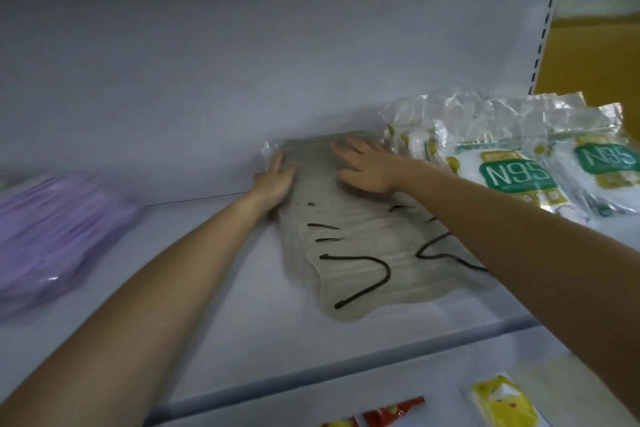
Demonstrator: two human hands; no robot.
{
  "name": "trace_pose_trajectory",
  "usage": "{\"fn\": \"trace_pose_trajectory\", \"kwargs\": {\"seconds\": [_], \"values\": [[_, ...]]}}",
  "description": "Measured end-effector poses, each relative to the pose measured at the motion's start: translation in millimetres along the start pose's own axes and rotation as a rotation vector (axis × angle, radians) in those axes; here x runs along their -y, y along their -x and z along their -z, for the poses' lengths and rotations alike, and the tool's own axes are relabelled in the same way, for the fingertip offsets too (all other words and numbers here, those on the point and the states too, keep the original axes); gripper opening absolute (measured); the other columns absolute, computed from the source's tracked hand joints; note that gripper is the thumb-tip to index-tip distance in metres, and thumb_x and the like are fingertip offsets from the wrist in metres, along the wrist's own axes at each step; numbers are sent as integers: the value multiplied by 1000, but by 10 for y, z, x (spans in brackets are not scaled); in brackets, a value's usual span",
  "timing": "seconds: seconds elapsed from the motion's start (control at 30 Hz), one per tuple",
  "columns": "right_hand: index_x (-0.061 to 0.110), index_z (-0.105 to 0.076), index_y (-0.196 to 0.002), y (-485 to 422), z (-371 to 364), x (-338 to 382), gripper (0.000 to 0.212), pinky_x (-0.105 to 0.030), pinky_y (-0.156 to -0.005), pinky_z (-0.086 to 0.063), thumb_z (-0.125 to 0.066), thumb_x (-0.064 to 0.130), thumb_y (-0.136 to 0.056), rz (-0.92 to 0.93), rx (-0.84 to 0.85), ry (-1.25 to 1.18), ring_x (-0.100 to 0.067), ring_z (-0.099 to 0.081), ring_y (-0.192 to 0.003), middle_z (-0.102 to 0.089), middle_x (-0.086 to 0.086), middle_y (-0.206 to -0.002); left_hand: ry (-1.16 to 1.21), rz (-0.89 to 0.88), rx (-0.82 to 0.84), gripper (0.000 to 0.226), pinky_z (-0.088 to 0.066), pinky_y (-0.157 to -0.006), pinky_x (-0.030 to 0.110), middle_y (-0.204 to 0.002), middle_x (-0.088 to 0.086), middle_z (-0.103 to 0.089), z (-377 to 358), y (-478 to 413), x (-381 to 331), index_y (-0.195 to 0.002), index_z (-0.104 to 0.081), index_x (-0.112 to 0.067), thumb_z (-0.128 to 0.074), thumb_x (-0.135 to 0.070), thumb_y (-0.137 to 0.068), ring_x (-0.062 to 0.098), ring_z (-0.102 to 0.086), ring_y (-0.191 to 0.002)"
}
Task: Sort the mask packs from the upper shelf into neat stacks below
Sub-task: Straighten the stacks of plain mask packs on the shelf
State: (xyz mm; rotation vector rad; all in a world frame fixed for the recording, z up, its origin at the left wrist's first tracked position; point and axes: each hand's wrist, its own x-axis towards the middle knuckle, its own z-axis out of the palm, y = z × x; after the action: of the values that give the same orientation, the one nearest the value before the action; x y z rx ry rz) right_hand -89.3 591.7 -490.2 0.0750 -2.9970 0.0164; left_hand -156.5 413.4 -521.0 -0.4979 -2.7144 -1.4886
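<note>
A clear pack of grey masks with black ear loops lies on the white shelf, reaching back to the rear wall. My left hand lies along the pack's far left edge, fingers straight. My right hand rests flat on top of the pack's far end, fingers spread. White N95 packs in shiny wrappers lie just right of the grey pack. A pack of purple masks lies at the shelf's left end.
Below the shelf's front edge, a lower level holds a yellow packet and red packets. A slotted upright marks the right end of the shelf, with a brown carton behind it. Bare shelf lies between the purple and grey packs.
</note>
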Motion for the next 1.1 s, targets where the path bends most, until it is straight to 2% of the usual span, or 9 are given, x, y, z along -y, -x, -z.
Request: {"fn": "trace_pose_trajectory", "kwargs": {"seconds": [0.13, 0.3, 0.4, 0.47, 0.57, 0.9, 0.97, 1.03, 1.1], "values": [[26, -1, -150, -233, -60, -57, 63, -41, -115, 1, -31, 44, -98, -48, -86, 62, -26, 6, -145, 10, -5, -158, 161, -96, -58, 54, -22, -115, 31, -152, 6, -29, -43, -117, 91, -148, -24, -20, -42, -32, -99, 22, -30, -139], [25, -5, -150, -327, -96, -96, 62, -44, -117, 1, -31, 44, -98, -58, -119, 61, -27, 7, -144, 11, -6, -157, 283, -97, -105, 51, -37, -108, 39, -140, 9, -44, -85, -208, 144, -142, -34, -15, -51, -25, -95, 23, -47, -125], [27, -4, -150, -326, -155, -90, 59, -45, -117, 1, -27, 46, -98, -79, -59, -13, -29, 10, -144, 17, -5, -156, 332, -43, -117, 48, -40, -100, 29, -138, 9, -47, -97, -251, 177, -140, -40, -15, -51, -22, -93, 22, -50, -121], [30, -3, -150, -326, -171, -109, 58, -44, -117, 1, -24, 48, -98, -90, -25, -43, -31, 9, -144, 19, -4, -156, 345, -17, -121, 47, -39, -90, 24, -138, 8, -47, -105, -250, 165, -139, -41, -14, -51, -20, -94, 21, -50, -119], [30, -4, -150, -323, -167, -111, 59, -45, -117, 1, -23, 49, -98, -94, -21, -40, -31, 8, -144, 19, -3, -156, 382, -9, -109, 47, -38, -85, 23, -136, 9, -47, -117, -253, 158, -139, -40, -12, -52, -17, -93, 19, -51, -110], [28, -5, -150, -290, -136, -75, 59, -39, -115, 5, -27, 46, -99, -69, -85, -49, -25, 12, -144, 16, -4, -157, 404, -7, -131, 45, -39, -82, 22, -131, 11, -49, -94, -227, 152, -135, -41, -9, -54, -14, -92, 16, -51, -105], [27, -4, -150, -305, -152, -68, 59, -38, -115, 4, -27, 45, -99, -62, -78, -52, -24, 10, -144, 15, -3, -157, 390, -5, -116, 45, -43, -72, 13, -121, 6, -53, -106, -212, 158, -135, -40, -7, -53, -13, -93, 10, -54, -93], [28, -5, -150, -312, -185, -65, 59, -39, -115, 3, -26, 46, -99, -67, -51, -62, -24, 9, -145, 16, -2, -157, 369, -10, -94, 43, -40, -53, 2, -103, 0, -53, -132, -172, 145, -134, -40, -5, -52, -11, -94, 0, -50, -75], [28, -6, -150, -314, -193, -61, 59, -39, -116, 2, -26, 46, -99, -72, -53, -73, -25, 8, -145, 17, -1, -157, 350, -3, -80, 44, -39, -49, 1, -103, 0, -51, -121, -145, 126, -135, -40, -6, -53, -13, -94, 0, -49, -74]]}}
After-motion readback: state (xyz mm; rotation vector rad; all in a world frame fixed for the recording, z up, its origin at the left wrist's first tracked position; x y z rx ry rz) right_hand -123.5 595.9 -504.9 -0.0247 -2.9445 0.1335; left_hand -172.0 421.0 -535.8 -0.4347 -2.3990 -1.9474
